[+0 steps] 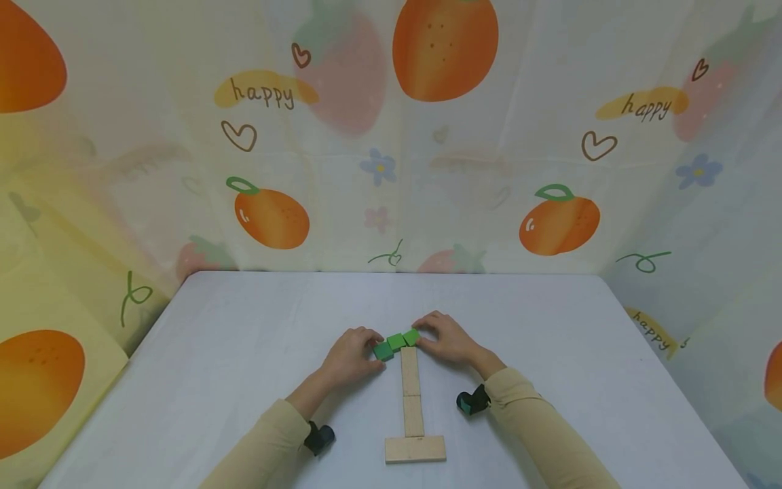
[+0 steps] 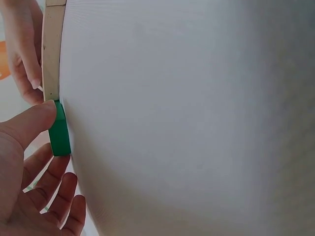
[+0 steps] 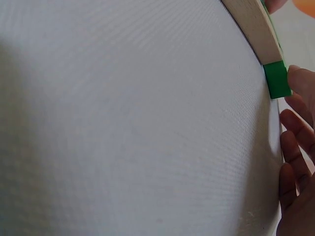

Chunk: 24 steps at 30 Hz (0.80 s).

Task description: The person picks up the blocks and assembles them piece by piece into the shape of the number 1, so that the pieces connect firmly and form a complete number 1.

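Note:
Three small green blocks lie in a slanting row on the table, rising to the right: a left block (image 1: 383,351), a middle block (image 1: 396,341) and a right block (image 1: 411,337). My left hand (image 1: 351,356) pinches the left block, its thumb on one end in the left wrist view. At the other end of the row, my right hand (image 1: 451,341) holds the right block between thumb and fingers. Just below the row, an upper plain wooden block (image 1: 411,372) runs lengthwise toward me, followed by a lower wooden block (image 1: 413,415) end to end.
A wooden block (image 1: 415,449) lies crosswise at the foot of the two lengthwise ones. All rest on a white-covered table (image 1: 244,326). A fruit-patterned cloth (image 1: 452,149) hangs behind and at both sides. Dark cameras sit on both wrists.

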Tool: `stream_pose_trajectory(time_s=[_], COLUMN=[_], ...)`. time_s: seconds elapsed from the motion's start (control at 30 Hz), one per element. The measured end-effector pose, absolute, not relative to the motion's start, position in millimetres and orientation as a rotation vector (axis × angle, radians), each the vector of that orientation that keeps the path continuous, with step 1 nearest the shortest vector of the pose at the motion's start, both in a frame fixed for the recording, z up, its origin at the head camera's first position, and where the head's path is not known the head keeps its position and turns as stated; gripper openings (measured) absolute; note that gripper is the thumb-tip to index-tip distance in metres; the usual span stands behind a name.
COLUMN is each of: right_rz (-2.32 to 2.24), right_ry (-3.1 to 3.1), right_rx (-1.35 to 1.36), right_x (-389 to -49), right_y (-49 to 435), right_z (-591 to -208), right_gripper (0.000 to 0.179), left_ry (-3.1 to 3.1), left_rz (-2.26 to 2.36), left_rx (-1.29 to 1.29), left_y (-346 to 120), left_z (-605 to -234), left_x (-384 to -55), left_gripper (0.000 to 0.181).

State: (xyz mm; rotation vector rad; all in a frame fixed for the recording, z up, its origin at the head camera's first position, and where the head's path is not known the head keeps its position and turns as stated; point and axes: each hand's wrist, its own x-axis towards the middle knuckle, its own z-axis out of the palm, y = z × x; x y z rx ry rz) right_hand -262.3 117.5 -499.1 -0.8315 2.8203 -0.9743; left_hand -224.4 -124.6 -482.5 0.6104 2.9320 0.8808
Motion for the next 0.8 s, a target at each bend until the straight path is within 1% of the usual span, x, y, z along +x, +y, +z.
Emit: stream_pose_trajectory(time_s=[0.53,0.8], right_rz=[-0.948,-0.887], right_ry=[2.831,2.826], right_rx=[-0.825,-0.900], right_x=[-259.3,-253.6], right_y=[118.0,122.6], right_z=[-488.8,-476.2], right_gripper=[0.031,0.032], left_ry=[2.875,2.931], left_rz=[0.902,0.844], left_rx=[0.510,0.514], left_y=[-133.3,-144.6], left_z=[-471.8,-459.5], left_x=[-222.2,-219.4], left_gripper=[0.044,0.042])
